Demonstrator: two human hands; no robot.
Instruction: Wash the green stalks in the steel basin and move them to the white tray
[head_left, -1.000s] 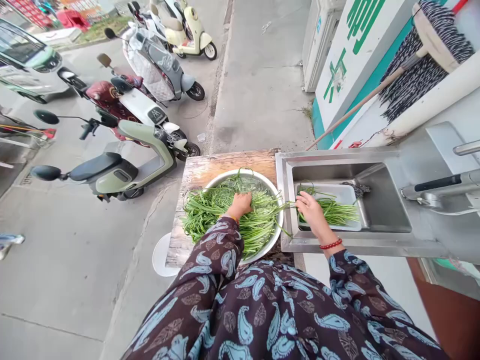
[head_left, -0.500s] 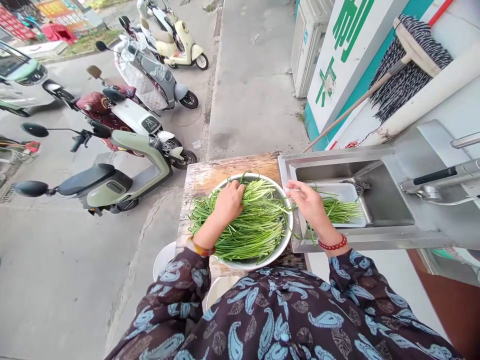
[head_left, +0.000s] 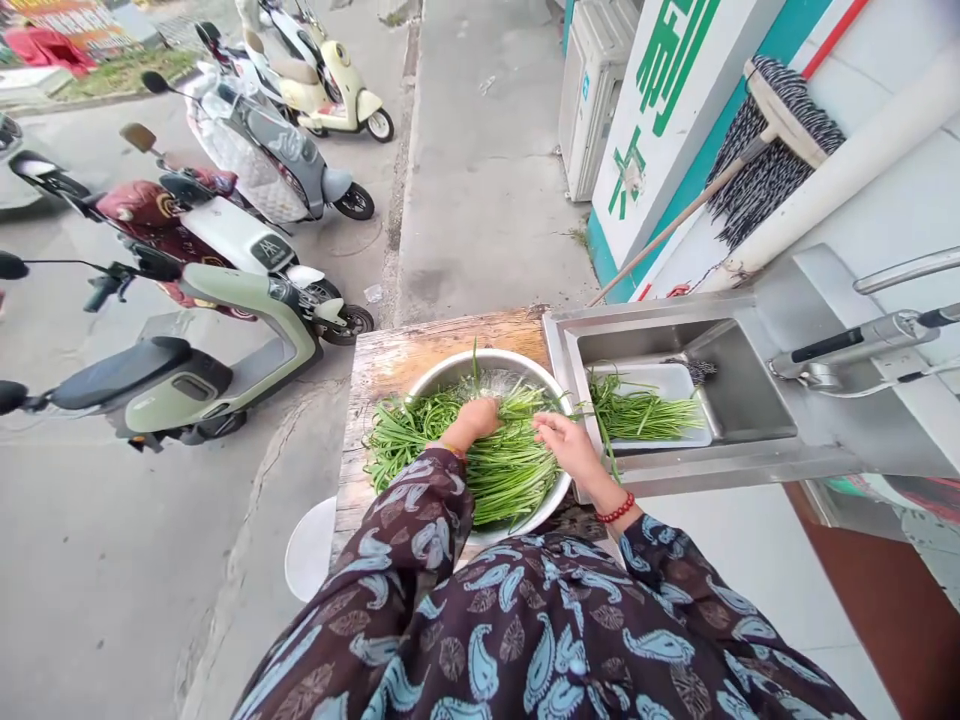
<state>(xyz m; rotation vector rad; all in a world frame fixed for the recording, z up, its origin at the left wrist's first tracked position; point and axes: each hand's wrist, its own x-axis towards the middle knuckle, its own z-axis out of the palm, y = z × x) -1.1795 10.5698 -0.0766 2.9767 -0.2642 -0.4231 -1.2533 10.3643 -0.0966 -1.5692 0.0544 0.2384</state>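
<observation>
A round metal basin (head_left: pixel 442 372) is heaped with garlic chives (head_left: pixel 514 490), stems toward the right and leafy ends toward the left. Water shows at its far side. My left hand (head_left: pixel 478 418) is closed round a bunch of the chives above the heap. On the right, my right hand (head_left: pixel 570 445) has its fingers pinched together at the stem ends of that bunch; what exactly lies between the fingertips is partly hidden. More garlic chives (head_left: pixel 649 415) lie in a white tray (head_left: pixel 679 380) in the sink.
The basin stands on a worn wooden table (head_left: pixel 450 335) against the steel sink (head_left: pixel 780 455), which has a faucet (head_left: pixel 855 345). Behind it leans a mop (head_left: pixel 780 140). Parked scooters (head_left: pixel 225 370) stand to the left, and a white round container (head_left: pixel 311 548) is below the table.
My left hand has moved right and lifted a bunch of chives. My right hand has come left from the basin's rim to the stem ends. The view has shifted slightly right.
</observation>
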